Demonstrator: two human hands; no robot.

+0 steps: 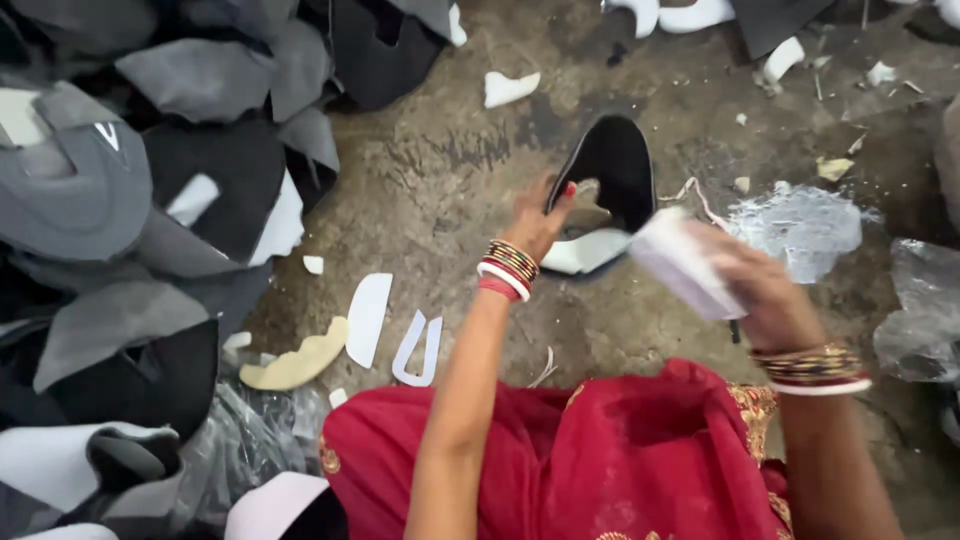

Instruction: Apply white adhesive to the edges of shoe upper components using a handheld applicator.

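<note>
Your left hand (540, 222) grips the black shoe upper (612, 172) above the concrete floor (450, 170), while your right hand (765, 290) clasps a blurred white block (680, 262).

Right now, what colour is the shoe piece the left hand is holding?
Black, seen in the head view: shoe piece, left hand.

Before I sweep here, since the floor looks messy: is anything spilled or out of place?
Yes. White offcuts and a tan scrap lie strewn on the concrete floor, with crumpled clear plastic beside the right hand.
</note>
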